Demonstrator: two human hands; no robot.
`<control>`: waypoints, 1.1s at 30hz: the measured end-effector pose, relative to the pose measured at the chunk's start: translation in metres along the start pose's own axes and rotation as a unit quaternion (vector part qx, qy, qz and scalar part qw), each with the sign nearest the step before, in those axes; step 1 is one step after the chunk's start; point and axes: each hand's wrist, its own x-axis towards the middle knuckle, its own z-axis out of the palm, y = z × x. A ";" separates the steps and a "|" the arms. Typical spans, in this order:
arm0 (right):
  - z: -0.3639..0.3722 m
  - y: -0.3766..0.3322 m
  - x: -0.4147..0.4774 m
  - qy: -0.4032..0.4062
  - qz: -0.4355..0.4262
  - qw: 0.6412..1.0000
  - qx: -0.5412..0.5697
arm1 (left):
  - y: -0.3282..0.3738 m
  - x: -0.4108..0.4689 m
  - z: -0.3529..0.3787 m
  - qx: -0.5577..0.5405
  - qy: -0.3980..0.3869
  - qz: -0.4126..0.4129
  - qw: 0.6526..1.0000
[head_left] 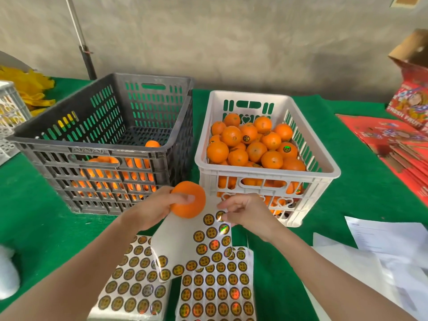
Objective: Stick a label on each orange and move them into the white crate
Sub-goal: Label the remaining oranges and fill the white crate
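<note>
My left hand (154, 208) grips an orange (192, 206) in front of the two crates, above a partly used label sheet (183, 242). My right hand (245, 212) pinches a round gold-and-black label (220, 216) at the sheet's top right corner. The white crate (324, 158) on the right is heaped with oranges, some showing labels. The grey crate (69, 144) on the left holds more oranges low down, seen through its slots. Two full label sheets (215, 288) lie flat on the green table below my hands.
The green table cloth (359, 193) covers the table. White papers (384, 242) lie at the right. Red fruit cartons (398, 140) are stacked at the far right. A white basket (9, 117) and yellow cloth (30, 86) sit far left. A pole (81, 42) stands behind.
</note>
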 end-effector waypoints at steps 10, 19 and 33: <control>0.005 0.002 -0.007 0.010 -0.047 0.999 0.022 | -0.007 0.006 -0.004 -0.050 -0.012 -0.058 0.997; 0.011 0.048 -0.018 -0.001 0.087 0.996 -0.006 | -0.018 0.010 0.003 0.017 -0.029 -0.046 0.998; 0.005 -0.020 -0.010 0.114 -0.059 0.984 0.121 | -0.004 0.003 0.016 -0.247 -0.094 0.021 0.964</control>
